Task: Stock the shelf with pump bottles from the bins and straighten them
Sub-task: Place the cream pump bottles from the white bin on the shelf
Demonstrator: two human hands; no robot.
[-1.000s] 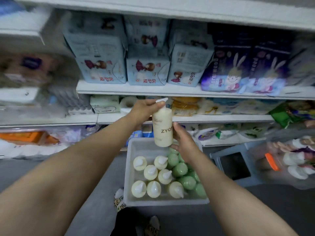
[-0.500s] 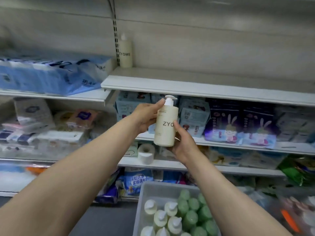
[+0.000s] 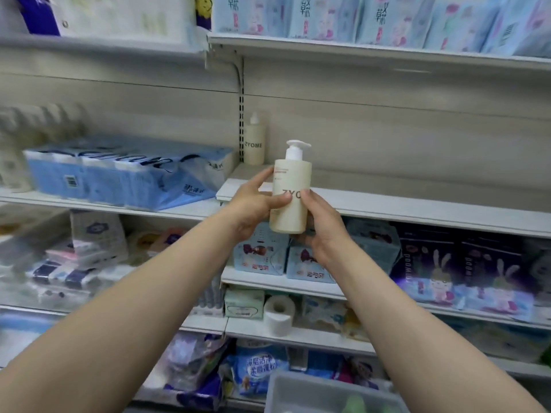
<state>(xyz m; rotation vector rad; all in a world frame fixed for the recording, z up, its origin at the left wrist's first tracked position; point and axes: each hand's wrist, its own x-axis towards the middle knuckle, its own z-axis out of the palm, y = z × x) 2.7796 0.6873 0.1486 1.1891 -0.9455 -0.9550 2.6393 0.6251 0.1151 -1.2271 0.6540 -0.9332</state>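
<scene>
White store shelving (image 3: pixel 417 208) stocked with tissue packs (image 3: pixel 125 174).

Two forearms reach up into view from the lower corners, both bare from the frame edge to the wrist, with no sleeve or cuff showing anywhere along them. The left hand (image 3: pixel 253 204) and the right hand (image 3: pixel 320 231) are bare as well: no gloves, no rings on the visible fingers (image 3: pixel 280 199), no watch or band at either wrist. The fingernails look short and unpainted.
</scene>
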